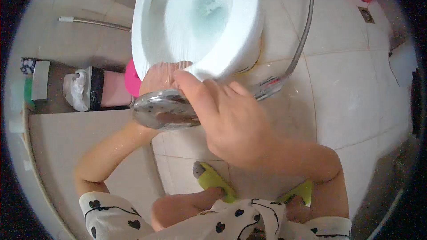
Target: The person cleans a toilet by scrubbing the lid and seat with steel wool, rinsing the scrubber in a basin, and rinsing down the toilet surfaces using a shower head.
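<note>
A chrome shower head (167,109) with a round face is in my right hand (233,124), whose fingers wrap round its handle. Fine streams of water leave it toward the white toilet (247,26). My left hand (162,76) is just beyond the shower head, at the front rim of the toilet and under the spray. Spray, the shower head and my right hand cover most of its fingers, so I cannot make out whether it holds anything. Bluish, disturbed water (209,11) lies in the bowl.
A metal shower hose (306,35) runs up from the handle. On the left are a pink object (132,79), a bin with a white bag (78,90) and a metal rod (100,23). Green slippers (213,181) are on my feet. A floor drain (366,15) lies right.
</note>
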A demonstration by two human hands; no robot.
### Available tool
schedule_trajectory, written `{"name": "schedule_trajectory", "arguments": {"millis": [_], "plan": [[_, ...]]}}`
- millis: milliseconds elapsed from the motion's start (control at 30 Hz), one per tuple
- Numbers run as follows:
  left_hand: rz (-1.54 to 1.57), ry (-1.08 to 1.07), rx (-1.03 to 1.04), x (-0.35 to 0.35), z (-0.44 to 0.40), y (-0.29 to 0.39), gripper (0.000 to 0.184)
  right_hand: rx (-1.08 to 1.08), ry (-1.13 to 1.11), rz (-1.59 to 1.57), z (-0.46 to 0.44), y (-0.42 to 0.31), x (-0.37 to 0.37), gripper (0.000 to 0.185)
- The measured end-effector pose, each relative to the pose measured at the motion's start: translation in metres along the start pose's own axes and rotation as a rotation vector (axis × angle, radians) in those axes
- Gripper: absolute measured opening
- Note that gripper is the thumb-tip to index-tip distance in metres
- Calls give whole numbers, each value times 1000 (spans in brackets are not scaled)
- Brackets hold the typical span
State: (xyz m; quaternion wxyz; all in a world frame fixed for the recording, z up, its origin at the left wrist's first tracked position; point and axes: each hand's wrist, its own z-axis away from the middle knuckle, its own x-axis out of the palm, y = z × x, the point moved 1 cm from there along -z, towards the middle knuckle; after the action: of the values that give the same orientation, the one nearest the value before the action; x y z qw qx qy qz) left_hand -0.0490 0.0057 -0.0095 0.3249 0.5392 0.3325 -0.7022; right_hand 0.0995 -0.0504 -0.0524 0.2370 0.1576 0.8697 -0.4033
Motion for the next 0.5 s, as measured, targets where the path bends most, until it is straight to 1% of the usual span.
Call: {"name": "schedule_trajectory", "arguments": {"millis": [33, 100, 133, 167, 233, 333, 433, 467, 500], "plan": [[16, 37, 8, 4, 3, -8, 35, -18, 35, 50, -2, -3, 7, 53], [46, 99, 25, 4, 2, -10, 37, -52, -5, 45, 1, -6, 15, 54], [188, -51, -83, -4, 1, -15, 41, -63, -26, 38, 4, -8, 19, 54], [185, 32, 34, 5, 2, -27, 39, -60, -59, -19, 7, -9, 22, 55], [166, 200, 290, 35, 10, -72, 43, -47, -102, -124, 11, -11, 25, 57], [254, 271, 223, 37, 10, -120, 42, -84, -97, -57, 16, -14, 31, 52], [302, 342, 35, 29, -5, -131, 40, -107, -5, -67, 12, -14, 38, 51], [367, 291, -16, 33, -5, -134, 41, -117, 56, -1, 13, -15, 39, 53], [414, 252, -66, 36, -5, -133, 41, -119, 55, 3, 12, -15, 36, 54]]}}
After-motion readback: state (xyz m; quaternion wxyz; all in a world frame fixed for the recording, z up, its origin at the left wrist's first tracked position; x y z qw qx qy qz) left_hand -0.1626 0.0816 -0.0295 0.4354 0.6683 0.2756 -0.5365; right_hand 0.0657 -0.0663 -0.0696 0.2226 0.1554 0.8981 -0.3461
